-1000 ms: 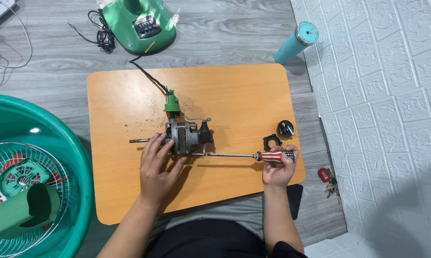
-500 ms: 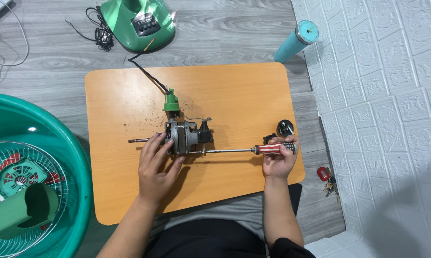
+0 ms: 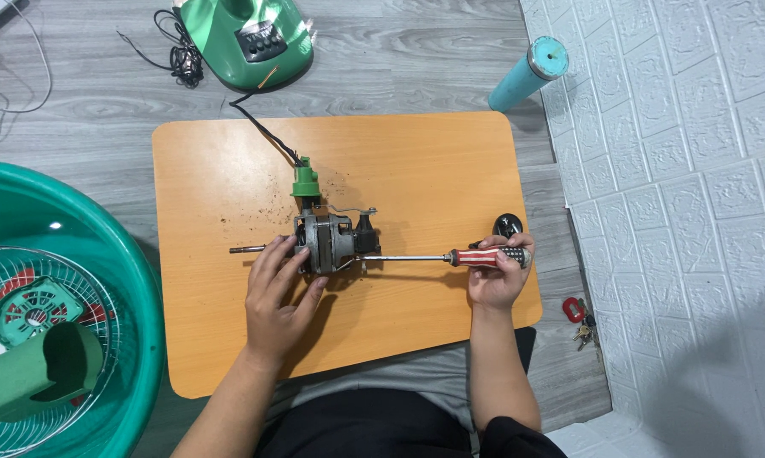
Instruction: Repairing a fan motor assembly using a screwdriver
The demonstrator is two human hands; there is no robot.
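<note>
The motor (image 3: pixel 330 242) lay near the middle of the orange surface (image 3: pixel 433 161), with a thin metal shaft sticking out of its left end and a green plastic piece (image 3: pixel 305 181) at its top, from which a black cable (image 3: pixel 263 127) ran up to the green fan base (image 3: pixel 246 38) on the floor. The left hand (image 3: pixel 279 301) rested on the surface against the motor's left side, its grip loose, fingers spread and touching the housing without closing around it. The right hand (image 3: pixel 498 276) was at the right edge of the surface, its grip clenched around the red and black handle of a long screwdriver (image 3: pixel 446 256), which lay level with its tip at the motor's right side. A small black round part (image 3: pixel 508 225) sat just above that hand. A teal cylinder (image 3: pixel 531 72) stood off the top right corner of the surface. To the left, a large green basin (image 3: pixel 102 254) held a wire fan guard (image 3: pixel 26 339) and a green tube-shaped part (image 3: pixel 39 373). A bunch of keys (image 3: pixel 579 322) lay on the floor to the right.
</note>
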